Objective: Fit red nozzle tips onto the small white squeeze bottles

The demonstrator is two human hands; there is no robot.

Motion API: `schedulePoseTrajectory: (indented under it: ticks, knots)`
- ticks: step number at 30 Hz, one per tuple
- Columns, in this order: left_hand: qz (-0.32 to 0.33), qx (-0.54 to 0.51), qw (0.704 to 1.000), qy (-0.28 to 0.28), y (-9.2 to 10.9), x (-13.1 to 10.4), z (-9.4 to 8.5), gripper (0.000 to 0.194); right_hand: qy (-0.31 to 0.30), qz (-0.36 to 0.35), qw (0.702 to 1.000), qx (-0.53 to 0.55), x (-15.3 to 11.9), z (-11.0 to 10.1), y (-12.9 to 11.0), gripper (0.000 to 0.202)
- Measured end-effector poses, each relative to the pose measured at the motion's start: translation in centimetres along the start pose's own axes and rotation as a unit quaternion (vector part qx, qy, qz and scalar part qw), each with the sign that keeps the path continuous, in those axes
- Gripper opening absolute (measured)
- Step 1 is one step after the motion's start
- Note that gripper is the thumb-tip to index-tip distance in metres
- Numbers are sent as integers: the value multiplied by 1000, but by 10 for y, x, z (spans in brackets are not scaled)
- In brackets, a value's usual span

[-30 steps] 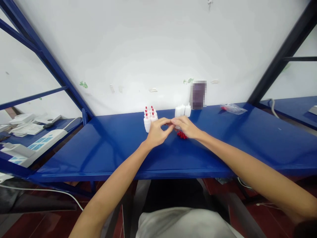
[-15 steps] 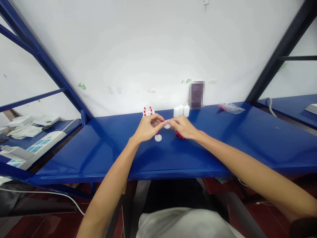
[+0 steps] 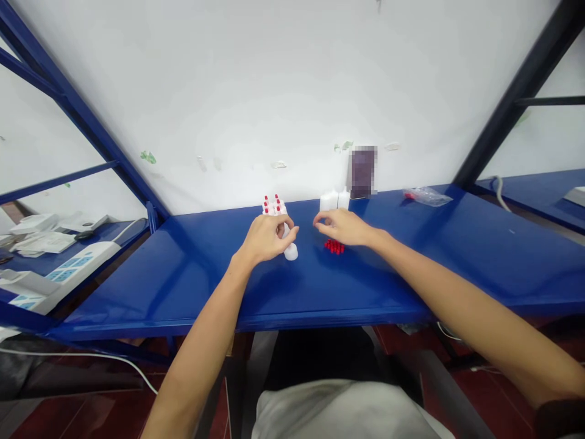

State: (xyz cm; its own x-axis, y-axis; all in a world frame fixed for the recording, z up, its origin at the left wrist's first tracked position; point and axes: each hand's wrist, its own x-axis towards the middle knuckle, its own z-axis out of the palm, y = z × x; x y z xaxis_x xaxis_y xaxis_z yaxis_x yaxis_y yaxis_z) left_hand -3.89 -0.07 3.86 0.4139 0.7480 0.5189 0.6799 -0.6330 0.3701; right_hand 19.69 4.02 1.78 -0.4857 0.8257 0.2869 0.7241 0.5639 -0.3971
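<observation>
**Left hand holds a small white bottle on the blue bench**

The bottle (image 3: 289, 247) is in the left hand (image 3: 266, 238), whose fingers are curled round its upper part. Only its white base shows below the fingers, close to the bench (image 3: 192, 274); whether it rests on the surface cannot be told. Its cap end is hidden inside the grip.

To the right of that grip, apart from it, the right hand (image 3: 345, 227) hovers palm down with the fingers loosely spread and nothing between them. Its fingertips point back toward the left hand, with a short gap of bare blue between the two.

Just under and in front of the right hand lies a small heap of red caps (image 3: 334, 246), touching the bench, near the bottle but not against it.

Right behind the left hand stands a tight cluster of capped bottles (image 3: 273, 207), white with red tops, partly hidden by the knuckles. Behind the right hand stand uncapped bottles (image 3: 335, 199), plain white, close together near the wall (image 3: 274, 91).

Farther right from both hands, well apart, a clear bag (image 3: 426, 196) lies flat near the back edge of the bench. A blurred dark thing (image 3: 363, 172) leans against the wall just beside the uncapped bottles.

Well off to the left of the grip, on a lower shelf, lie white boxes (image 3: 41, 259) and papers.
</observation>
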Motion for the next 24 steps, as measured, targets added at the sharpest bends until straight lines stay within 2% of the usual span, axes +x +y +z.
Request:
schedulePoseTrajectory:
  ticks: [3, 5, 7, 9, 11, 12, 14, 17, 19, 24]
  knots:
    - [19, -143, 989, 25, 11, 0, 7, 26, -76, -27, 996, -48, -3, -14, 11, 20]
    - [34, -177, 984, 3, 18, 3, 15, 27, -75, -10, 996, -56, -3, -19, 17, 18]
    - [57, -131, 989, -31, 23, 8, 24, 25, -52, 13, 996, -65, -3, -21, 22, 17]
    - [100, -43, 991, -79, 27, 16, 31, 20, -28, 35, 995, -88, -3, -20, 23, 17]
    - [145, 51, 979, -134, 30, 25, 37, 17, -11, 50, 993, -111, -2, -17, 23, 22]
    - [159, 91, 969, -165, 30, 30, 39, 22, -3, 55, 992, -116, -2, -16, 24, 26]
    - [157, 151, 949, -226, 30, 38, 45, 32, 8, 61, 992, -113, -1, -14, 24, 32]
    - [126, 186, 926, -303, 26, 48, 55, 30, 12, 70, 992, -107, -1, -12, 27, 40]
    - [116, 184, 922, -320, 22, 53, 61, 28, 8, 77, 991, -111, 0, -11, 28, 45]
    - [113, 151, 929, -319, 13, 60, 70, 24, -6, 90, 989, -118, 2, -9, 27, 49]
